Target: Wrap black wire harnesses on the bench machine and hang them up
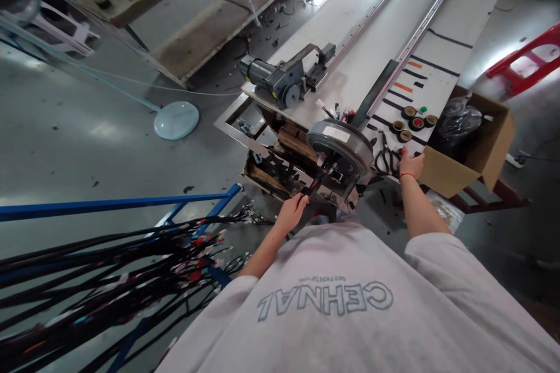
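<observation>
Seemingly working midway, grasping black cable (315, 185) in left hand (292, 211), holding right hand (411, 164) beside scissors (385, 150) with indiscernible grip, and leaving wire ends (348, 115) loose.

The left hand (292, 213) grips a dark wire bundle (315, 185), which extends to the front of a round machine head (341, 143) at the near end of the workbench (367, 29). The right hand (412, 164) is positioned at the bench edge, between the black-handled scissors (385, 158) and the open cardboard box (452, 170); its grip cannot be determined. Tape rolls (417, 123) are grouped beyond the scissors. A motor unit (271, 77) is located at the bench's left side. Cable harnesses (131, 268) lie along a blue rack (109, 207) at lower left.
</observation>
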Tool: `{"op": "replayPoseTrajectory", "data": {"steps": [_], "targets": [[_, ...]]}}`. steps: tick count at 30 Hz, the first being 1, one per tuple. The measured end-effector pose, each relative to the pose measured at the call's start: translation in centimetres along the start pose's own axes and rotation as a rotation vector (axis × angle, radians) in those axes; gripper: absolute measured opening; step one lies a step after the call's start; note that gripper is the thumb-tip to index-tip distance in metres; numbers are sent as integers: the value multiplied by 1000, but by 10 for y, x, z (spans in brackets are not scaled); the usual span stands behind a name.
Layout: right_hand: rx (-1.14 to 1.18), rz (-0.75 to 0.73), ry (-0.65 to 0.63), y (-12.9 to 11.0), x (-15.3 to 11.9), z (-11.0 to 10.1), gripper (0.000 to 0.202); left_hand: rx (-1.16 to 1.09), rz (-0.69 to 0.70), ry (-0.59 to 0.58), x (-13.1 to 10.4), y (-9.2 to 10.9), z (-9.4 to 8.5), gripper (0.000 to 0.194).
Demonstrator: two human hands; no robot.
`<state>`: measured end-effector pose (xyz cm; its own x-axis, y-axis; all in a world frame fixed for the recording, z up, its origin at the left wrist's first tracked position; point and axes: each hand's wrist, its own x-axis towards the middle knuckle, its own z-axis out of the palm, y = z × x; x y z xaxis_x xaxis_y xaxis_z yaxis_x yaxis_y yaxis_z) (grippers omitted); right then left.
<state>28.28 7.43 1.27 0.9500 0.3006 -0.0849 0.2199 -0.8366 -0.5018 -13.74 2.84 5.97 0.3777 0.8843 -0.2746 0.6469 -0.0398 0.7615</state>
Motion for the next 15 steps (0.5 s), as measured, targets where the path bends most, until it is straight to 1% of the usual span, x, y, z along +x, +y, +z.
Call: {"op": "replayPoseTrajectory", "data": {"steps": [6, 11, 15], "targets": [[2, 1, 14, 1, 1, 2, 73, 1, 17, 32, 2, 5, 6, 40], [-22, 8, -11, 1, 1, 1, 73, 36, 27, 70, 10, 14, 17, 37], [-16, 3, -13, 0, -1, 0, 73, 68, 6, 75, 19, 19, 20, 34]]}}
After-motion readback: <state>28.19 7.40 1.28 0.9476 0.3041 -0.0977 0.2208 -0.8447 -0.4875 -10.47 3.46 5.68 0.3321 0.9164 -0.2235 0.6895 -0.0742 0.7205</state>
